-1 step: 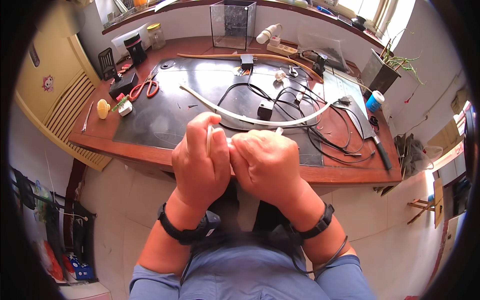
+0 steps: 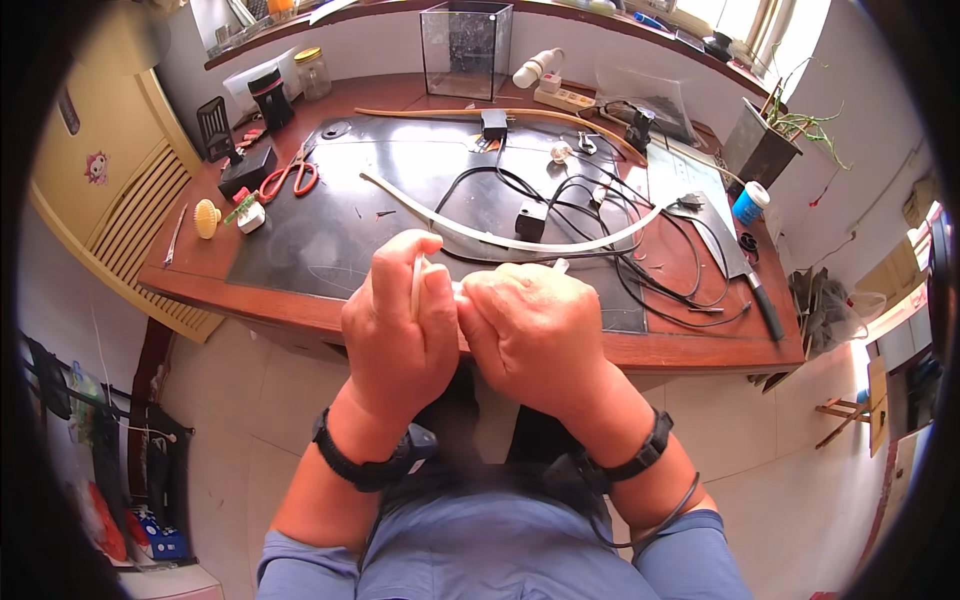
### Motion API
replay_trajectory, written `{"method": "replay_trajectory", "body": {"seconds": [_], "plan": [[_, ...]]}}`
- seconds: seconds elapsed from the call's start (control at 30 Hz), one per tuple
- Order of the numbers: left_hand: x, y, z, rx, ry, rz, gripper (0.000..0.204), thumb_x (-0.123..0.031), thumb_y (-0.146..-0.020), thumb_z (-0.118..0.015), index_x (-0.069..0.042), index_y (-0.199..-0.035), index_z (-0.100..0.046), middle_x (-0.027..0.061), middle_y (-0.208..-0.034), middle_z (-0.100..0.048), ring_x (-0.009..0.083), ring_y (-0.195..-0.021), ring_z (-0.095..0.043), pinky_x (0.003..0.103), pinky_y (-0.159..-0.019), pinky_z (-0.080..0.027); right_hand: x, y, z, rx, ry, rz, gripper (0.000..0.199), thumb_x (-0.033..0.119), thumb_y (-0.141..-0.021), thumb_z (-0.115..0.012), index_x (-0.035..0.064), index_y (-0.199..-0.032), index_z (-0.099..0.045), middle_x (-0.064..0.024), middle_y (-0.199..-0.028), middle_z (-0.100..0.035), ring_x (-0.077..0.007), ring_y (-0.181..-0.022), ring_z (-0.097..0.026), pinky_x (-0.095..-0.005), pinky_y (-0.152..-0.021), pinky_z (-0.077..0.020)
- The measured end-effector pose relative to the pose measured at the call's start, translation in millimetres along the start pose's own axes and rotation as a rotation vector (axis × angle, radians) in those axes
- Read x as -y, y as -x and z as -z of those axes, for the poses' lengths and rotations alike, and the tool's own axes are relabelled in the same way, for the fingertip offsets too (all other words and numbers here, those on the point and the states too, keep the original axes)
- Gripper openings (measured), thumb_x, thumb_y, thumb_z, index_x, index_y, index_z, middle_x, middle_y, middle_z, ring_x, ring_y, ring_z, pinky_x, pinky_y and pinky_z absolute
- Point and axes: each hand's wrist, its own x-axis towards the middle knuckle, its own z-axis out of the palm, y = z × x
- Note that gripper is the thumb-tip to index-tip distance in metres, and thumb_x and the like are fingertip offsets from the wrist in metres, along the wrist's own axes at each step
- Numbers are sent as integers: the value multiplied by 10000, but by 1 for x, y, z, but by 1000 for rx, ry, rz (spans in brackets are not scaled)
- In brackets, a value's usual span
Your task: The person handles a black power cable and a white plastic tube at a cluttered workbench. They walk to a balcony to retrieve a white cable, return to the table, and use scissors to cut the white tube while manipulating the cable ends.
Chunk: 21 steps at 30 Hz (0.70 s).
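At the near edge of the tabletop (image 2: pixel 250 290), both hands are raised side by side above the front rim. The left hand (image 2: pixel 400 335) is clenched around a thin white strip (image 2: pixel 416 285), which stands nearly upright between its thumb and fingers. The right hand (image 2: pixel 535 335) is curled into a fist, touching the left hand at the knuckles; a short white end (image 2: pixel 560 266) shows just past its fingers at 12 o'clock, but the grip itself is hidden. Each wrist carries a black band.

From the hands, a long white curved strip (image 2: pixel 520 243) lies on the dark mat (image 2: pixel 330 235) at 12 o'clock, running from 11 o'clock toward 2 o'clock. Black cables (image 2: pixel 640 255) tangle over the mat at 1 o'clock, with a small black box (image 2: pixel 531 220) among them. Red-handled scissors (image 2: pixel 292 177) lie at 10 o'clock, near a yellow round brush (image 2: pixel 207 217). A glass tank (image 2: pixel 465 48) stands at the far side of the tabletop at 12 o'clock. A blue-capped bottle (image 2: pixel 747 204) stands at 2 o'clock, beside a potted plant (image 2: pixel 775 140). A large knife (image 2: pixel 745 270) lies along the right edge at 3 o'clock.
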Motion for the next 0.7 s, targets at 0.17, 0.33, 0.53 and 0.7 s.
{"method": "replay_trajectory", "body": {"seconds": [0.17, 0.33, 0.53, 0.7], "plan": [[0, 7, 17, 104, 303, -89, 330, -151, -1008, -580, 27, -1282, -534, 139, -935, -621, 212, -708, -595, 353, -651, -495, 5, -1, 25, 118, 56, 69, 164, 173, -866, -778, 111, -989, -688, -27, -765, -586, -241, -623, -564, -364, -533, -465], [-9, 21, 28, 244, 611, 121, 448, -209, -1016, -607, 12, -1387, -489, 111, -1150, -585, 137, -844, -571, 292, -765, -502, 1, 0, 37, 162, 105, 161, 243, 188, -803, -810, 129, -1021, -721, 6, -800, -609, -195, -660, -586, -320, -530, -484], [-17, 25, 32, 350, 807, 389, 513, -262, -1060, -604, -15, -1468, -416, 73, -1177, -571, 112, -872, -567, 274, -817, -504, 0, 1, 47, 188, 169, 194, 328, 205, -761, -826, 129, -1071, -751, 7, -836, -660, -196, -725, -649, -314, -548, -522], [-8, 35, 24, 307, 717, 251, 512, -214, -1031, -648, -23, -1451, -426, 81, -1157, -577, 103, -818, -544, 264, -725, -490, -4, 4, 43, 148, 30, 136, 277, 207, -825, -828, 121, -1076, -747, -8, -868, -682, -221, -747, -662, -342, -567, -536]]}}
